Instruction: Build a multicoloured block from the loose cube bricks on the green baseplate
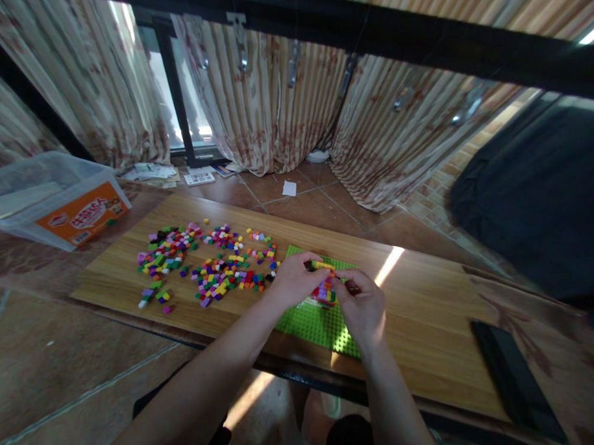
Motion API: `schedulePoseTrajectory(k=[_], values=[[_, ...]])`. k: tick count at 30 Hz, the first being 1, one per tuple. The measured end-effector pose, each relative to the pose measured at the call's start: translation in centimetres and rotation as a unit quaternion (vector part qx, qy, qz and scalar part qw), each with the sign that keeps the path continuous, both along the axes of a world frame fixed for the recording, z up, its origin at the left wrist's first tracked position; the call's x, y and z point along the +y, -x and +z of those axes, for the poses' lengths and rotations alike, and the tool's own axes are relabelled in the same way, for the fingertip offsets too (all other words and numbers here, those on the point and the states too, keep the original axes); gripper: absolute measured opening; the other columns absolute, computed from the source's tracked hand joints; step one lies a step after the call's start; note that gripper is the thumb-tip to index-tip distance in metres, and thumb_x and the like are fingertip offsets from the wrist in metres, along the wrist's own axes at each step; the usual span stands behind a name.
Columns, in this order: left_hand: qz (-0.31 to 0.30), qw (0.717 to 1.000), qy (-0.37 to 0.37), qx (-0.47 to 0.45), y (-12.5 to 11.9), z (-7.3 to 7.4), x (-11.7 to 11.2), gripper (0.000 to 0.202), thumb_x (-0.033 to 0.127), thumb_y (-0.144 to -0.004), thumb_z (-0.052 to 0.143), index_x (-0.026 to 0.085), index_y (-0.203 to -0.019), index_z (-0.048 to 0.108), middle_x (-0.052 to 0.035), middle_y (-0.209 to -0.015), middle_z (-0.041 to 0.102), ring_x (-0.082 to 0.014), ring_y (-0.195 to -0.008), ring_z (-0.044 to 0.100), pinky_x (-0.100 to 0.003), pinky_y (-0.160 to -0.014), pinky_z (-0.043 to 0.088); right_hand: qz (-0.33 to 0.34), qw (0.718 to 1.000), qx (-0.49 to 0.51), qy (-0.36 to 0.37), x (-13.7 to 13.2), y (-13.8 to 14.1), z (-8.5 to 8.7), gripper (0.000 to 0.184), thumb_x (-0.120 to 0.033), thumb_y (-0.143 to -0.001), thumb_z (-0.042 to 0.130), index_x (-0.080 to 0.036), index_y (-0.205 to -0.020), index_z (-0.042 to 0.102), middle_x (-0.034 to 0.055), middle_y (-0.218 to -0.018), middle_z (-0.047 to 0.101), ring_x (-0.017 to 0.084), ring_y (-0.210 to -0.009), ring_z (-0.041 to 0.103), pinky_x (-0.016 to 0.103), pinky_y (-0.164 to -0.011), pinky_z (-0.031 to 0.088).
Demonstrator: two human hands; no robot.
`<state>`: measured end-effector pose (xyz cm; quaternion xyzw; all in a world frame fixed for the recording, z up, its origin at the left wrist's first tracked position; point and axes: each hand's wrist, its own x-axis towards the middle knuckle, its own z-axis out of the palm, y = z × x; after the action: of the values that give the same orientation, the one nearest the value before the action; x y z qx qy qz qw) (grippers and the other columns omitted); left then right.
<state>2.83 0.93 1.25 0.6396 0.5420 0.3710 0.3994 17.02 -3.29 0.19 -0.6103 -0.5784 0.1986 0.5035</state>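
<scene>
A green baseplate (pixel 308 323) lies on the wooden table (pixel 420 318). A small multicoloured brick build (pixel 325 292) stands on it. My left hand (pixel 295 277) is closed, pinching a short strip of yellow and green bricks (pixel 319 265) just above the build. My right hand (pixel 365 309) is closed against the build's right side, its fingers pinched on the build. A heap of small loose coloured bricks (pixel 208 265) is spread over the table to the left of the baseplate.
A clear plastic tub with an orange label (pixel 59 201) stands at the left edge. A flat black object (pixel 515 379) lies on the table at the right. Curtains, papers and tiled floor lie beyond the table.
</scene>
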Motion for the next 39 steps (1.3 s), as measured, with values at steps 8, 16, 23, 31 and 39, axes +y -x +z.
schedulePoseTrajectory(k=[8, 16, 23, 31, 39], values=[[0.02, 0.999, 0.018, -0.029, -0.5, -0.5, 0.4, 0.022, 0.027, -0.071, 0.068, 0.015, -0.089, 0.074, -0.0037, -0.077, 0.073, -0.0155, -0.068, 0.065, -0.024, -0.061, 0.049, 0.006, 0.997, 0.074, 0.01, 0.5, -0.3, -0.5, 0.018, -0.036, -0.078, 0.066, -0.02, -0.076, 0.073, 0.0033, -0.077, 0.068, 0.016, -0.071, 0.063, 0.03, -0.065, 0.051], [0.03, 0.995, 0.063, -0.076, -0.7, -1.1, 0.8, 0.024, 0.025, -0.067, 0.072, 0.014, -0.088, 0.074, -0.0022, -0.067, 0.07, -0.0142, -0.059, 0.062, -0.023, -0.054, 0.047, -0.033, 0.954, 0.287, 0.086, 0.9, 0.6, -0.4, 0.028, -0.037, -0.059, 0.08, -0.016, -0.075, 0.071, 0.0008, -0.063, 0.068, 0.014, -0.056, 0.06, 0.028, -0.055, 0.052], [0.032, 0.981, 0.117, -0.153, -0.9, -0.8, 0.6, 0.023, 0.02, -0.066, 0.073, 0.013, -0.088, 0.073, -0.0019, -0.064, 0.069, -0.0142, -0.057, 0.061, -0.025, -0.055, 0.049, -0.03, 0.942, 0.319, 0.104, 0.8, 0.6, -0.5, 0.027, -0.037, -0.057, 0.08, -0.017, -0.074, 0.074, 0.0032, -0.069, 0.071, 0.015, -0.06, 0.063, 0.029, -0.057, 0.053], [0.032, 0.969, 0.154, -0.189, -1.1, -0.5, 0.5, 0.022, 0.013, -0.065, 0.071, 0.013, -0.087, 0.072, -0.0008, -0.063, 0.068, -0.0136, -0.057, 0.062, -0.025, -0.056, 0.05, -0.028, 0.963, 0.254, 0.081, 0.9, 0.0, -1.0, 0.021, -0.035, -0.061, 0.078, -0.017, -0.073, 0.074, 0.0028, -0.072, 0.071, 0.015, -0.066, 0.063, 0.028, -0.061, 0.052], [0.02, 0.971, 0.152, -0.185, -1.1, -0.5, 0.4, 0.021, 0.015, -0.066, 0.071, 0.014, -0.087, 0.072, -0.0013, -0.063, 0.069, -0.014, -0.058, 0.063, -0.025, -0.056, 0.051, -0.022, 0.946, 0.306, 0.106, 1.0, 0.1, -0.5, 0.019, -0.031, -0.057, 0.079, -0.017, -0.068, 0.074, 0.0013, -0.066, 0.07, 0.015, -0.06, 0.062, 0.028, -0.059, 0.052]])
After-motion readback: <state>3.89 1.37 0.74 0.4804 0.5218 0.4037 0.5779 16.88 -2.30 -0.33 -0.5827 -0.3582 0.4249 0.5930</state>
